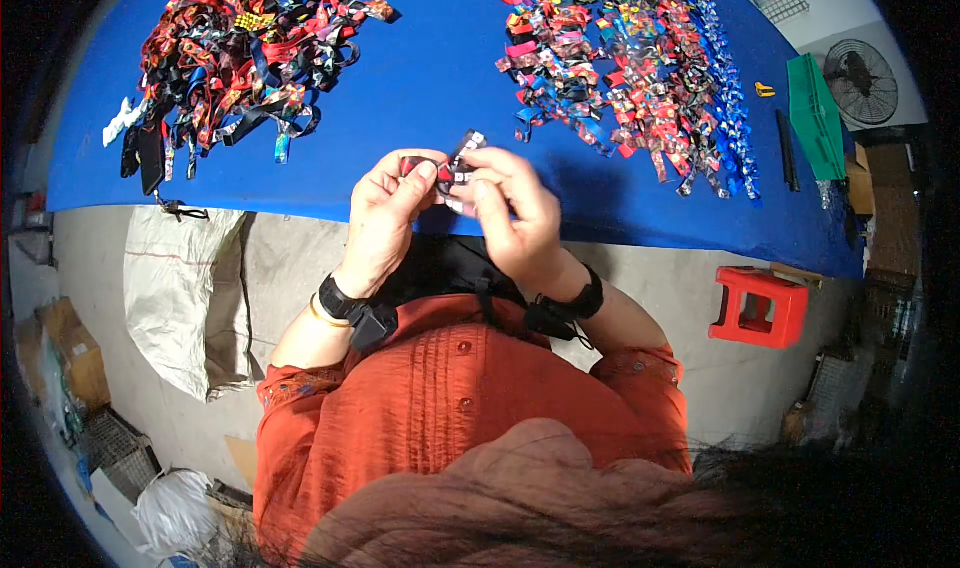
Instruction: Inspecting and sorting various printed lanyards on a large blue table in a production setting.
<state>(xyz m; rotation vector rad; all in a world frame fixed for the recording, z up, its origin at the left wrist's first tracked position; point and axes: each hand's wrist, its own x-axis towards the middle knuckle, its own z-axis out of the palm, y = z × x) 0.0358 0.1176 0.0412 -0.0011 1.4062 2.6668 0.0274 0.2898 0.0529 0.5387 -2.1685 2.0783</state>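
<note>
Above the near edge of the blue table, my left hand pinches one part of a short dark strap with white, pink and red print. My right hand grips the same folded strap, its fingers curled over much of it. On the far left lies a tangled heap of colourful printed straps. Folded straps are laid in overlapping columns on the right: a mixed column, a red and pink column and a blue column.
The blue table also carries a green bin, a black bar and a small yellow tool at its right. A red stool stands on the floor at right, a whitish sack at left. A fan is beyond the bin.
</note>
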